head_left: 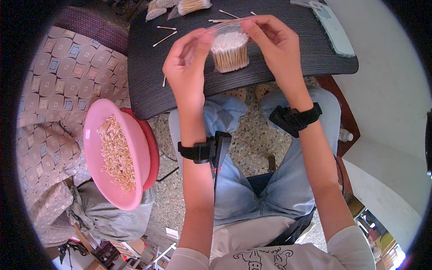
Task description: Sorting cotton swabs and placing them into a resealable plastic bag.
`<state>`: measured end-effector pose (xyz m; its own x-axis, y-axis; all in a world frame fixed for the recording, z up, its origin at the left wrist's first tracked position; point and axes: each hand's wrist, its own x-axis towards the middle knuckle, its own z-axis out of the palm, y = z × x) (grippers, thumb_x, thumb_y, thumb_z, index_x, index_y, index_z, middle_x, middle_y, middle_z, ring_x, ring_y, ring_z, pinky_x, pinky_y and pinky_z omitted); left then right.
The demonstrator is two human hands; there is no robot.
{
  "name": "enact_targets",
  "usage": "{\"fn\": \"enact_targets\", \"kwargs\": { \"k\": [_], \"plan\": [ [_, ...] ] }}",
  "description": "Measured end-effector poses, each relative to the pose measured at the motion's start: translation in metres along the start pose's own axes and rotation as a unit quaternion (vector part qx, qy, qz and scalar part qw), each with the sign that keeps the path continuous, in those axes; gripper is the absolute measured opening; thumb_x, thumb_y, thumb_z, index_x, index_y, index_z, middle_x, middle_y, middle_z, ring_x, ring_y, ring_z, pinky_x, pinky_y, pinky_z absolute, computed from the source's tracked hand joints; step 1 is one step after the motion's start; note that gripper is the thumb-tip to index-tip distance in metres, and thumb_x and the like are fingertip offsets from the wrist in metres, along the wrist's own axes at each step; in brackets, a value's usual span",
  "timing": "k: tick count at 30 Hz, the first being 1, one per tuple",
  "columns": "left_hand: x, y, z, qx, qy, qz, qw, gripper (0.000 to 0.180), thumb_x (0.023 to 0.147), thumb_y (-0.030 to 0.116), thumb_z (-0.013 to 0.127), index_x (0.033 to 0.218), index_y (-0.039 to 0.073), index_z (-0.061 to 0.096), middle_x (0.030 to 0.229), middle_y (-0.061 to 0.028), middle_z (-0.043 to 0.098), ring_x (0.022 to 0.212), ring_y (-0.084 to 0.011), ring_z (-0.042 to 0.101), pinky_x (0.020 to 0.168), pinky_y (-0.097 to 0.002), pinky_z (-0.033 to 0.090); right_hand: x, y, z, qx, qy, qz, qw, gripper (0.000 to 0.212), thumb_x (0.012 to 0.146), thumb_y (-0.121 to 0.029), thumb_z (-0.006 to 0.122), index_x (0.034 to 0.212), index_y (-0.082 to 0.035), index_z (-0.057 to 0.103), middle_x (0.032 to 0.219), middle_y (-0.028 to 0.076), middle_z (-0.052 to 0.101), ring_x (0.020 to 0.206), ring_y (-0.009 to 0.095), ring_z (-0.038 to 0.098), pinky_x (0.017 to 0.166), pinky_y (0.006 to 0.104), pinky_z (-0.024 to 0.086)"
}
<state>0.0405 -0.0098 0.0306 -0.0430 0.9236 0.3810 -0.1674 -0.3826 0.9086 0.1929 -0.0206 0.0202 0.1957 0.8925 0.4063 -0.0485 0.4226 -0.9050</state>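
A clear plastic bag (227,28) packed with a bundle of cotton swabs (230,57) hangs between my two hands over the near part of the black table. My left hand (189,56) pinches the bag's top edge at its left corner, thumb against fingers. At the other corner my right hand (274,42) grips the same edge between thumb and forefinger. The swabs stand upright in the bag, white tips on top and wooden sticks below. Their lower tips rest inside the bag's bottom.
Loose cotton swabs (164,38) lie on the black table (288,58). Filled swab bags (193,6) sit at its far edge. A white phone-shaped case (332,29) is at the right. On the left, a pink basin (95,166) holds many loose swabs, beside a patterned cloth (54,81).
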Motion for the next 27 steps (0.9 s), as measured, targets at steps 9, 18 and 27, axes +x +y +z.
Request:
{"fn": "enact_targets", "kwargs": {
  "k": [9,18,27],
  "plan": [
    [-0.001,-0.002,-0.001,0.0,-0.03,0.035,0.999,0.015,0.085,0.004,0.059,0.098,-0.002,0.06,0.094,-0.0079,0.063,0.086,-0.0119,0.058,0.079,-0.0233,0.045,0.0,0.001,0.008,-0.002,-0.021,-0.027,0.999,0.017,0.084,-0.012,0.063,0.096,-0.001,0.063,0.088,0.003,0.064,0.08,0.007,0.057,0.073,0.0217,0.045],
    [-0.001,-0.006,-0.001,-0.016,0.04,0.015,0.999,0.015,0.085,0.005,0.058,0.099,-0.002,0.058,0.092,-0.0081,0.062,0.083,-0.0119,0.059,0.077,-0.0233,0.045,0.001,0.008,0.007,-0.052,-0.04,-0.047,0.997,0.016,0.078,-0.015,0.068,0.086,-0.001,0.067,0.077,0.004,0.064,0.07,0.009,0.057,0.064,0.0225,0.046],
    [0.0,-0.006,-0.008,-0.064,0.06,0.016,0.996,0.011,0.085,0.006,0.055,0.091,-0.003,0.057,0.085,-0.0081,0.06,0.075,-0.0145,0.059,0.073,-0.0258,0.046,0.0,-0.004,0.012,-0.121,-0.043,-0.102,0.987,0.012,0.08,-0.012,0.066,0.086,-0.002,0.064,0.082,0.003,0.063,0.073,0.009,0.056,0.067,0.0231,0.045]
  ]
}}
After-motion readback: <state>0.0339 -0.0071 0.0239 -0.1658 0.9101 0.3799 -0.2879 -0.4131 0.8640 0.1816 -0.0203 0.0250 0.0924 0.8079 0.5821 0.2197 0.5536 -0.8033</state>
